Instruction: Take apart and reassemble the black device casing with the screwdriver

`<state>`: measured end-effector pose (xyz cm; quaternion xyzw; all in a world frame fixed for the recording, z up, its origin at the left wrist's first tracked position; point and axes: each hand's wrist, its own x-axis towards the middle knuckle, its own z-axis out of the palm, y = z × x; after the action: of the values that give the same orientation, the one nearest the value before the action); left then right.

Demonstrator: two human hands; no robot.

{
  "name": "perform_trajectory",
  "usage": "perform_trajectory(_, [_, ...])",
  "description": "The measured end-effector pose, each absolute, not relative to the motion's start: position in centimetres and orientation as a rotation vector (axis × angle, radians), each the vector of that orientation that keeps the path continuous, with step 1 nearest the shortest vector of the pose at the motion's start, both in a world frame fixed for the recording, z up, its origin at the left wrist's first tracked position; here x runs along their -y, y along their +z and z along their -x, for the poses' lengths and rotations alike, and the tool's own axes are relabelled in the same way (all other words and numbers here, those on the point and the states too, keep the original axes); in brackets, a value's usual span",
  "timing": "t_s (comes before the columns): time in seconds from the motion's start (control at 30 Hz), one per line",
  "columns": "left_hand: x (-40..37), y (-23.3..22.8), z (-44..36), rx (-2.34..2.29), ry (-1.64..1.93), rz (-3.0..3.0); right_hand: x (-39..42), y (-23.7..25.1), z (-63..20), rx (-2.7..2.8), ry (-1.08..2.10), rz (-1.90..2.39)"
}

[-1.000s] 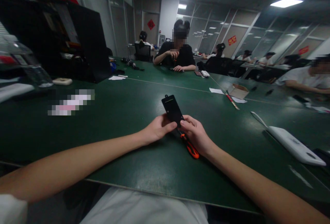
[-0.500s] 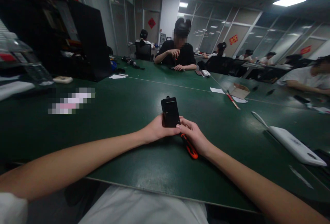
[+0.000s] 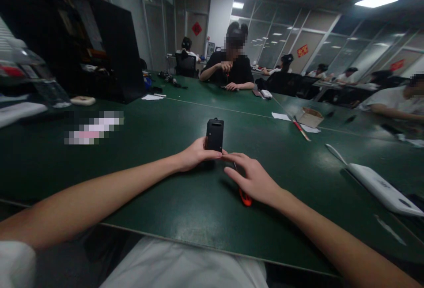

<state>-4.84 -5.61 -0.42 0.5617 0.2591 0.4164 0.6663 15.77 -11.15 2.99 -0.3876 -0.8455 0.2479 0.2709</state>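
Your left hand [image 3: 195,154] grips a small black box [image 3: 215,134], thumb and fingers closed round its lower end, holding it upright just above the green table [image 3: 159,146]. Your right hand [image 3: 255,180] lies flat beside it, fingers [image 3: 232,157] loosely spread and holding nothing, the forefinger tip almost touching your left thumb. Under that palm sits an orange tool [image 3: 245,197], mostly hidden; whether the palm presses on it you cannot tell. The near table edge runs close below your forearms. Ahead of the box the tabletop is bare out to a pale seam. To your right, well apart, lies a white device [image 3: 380,186]; farther off, a cardboard box [image 3: 309,117] and a red pen [image 3: 301,130]. A person in black [image 3: 230,69] works at the far edge.
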Motion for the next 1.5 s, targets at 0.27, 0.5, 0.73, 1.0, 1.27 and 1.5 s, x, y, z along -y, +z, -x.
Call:
perform_trajectory(0.27, [4.1, -0.4, 5.6, -0.640, 0.998, -1.037, 13.2, 3.9, -17.5, 2.728, 0.062, 1.470])
perform_trajectory(0.5, [4.1, -0.3, 5.5, -0.662, 1.024, -0.965, 11.4, 4.2, -17.6, 2.518, 0.177, 1.298])
perform_trajectory(0.73, [4.3, -0.1, 5.2, -0.733, 1.050, -0.960, 10.8, 4.7, -18.2, 2.189, 0.179, 1.187])
perform_trajectory(1.0, [4.0, -0.5, 5.2, -0.767, 1.106, -1.034, 11.1, 4.6, -17.9, 2.314, 0.168, 1.147])
perform_trajectory(1.27, [3.8, -1.3, 5.2, -0.754, 1.135, -1.182, 11.0, 4.7, -17.8, 2.385, 0.119, 1.168])
perform_trajectory(1.5, [3.9, -1.3, 5.3, -0.765, 1.196, -1.239, 11.2, 4.7, -17.9, 2.367, 0.097, 1.205])
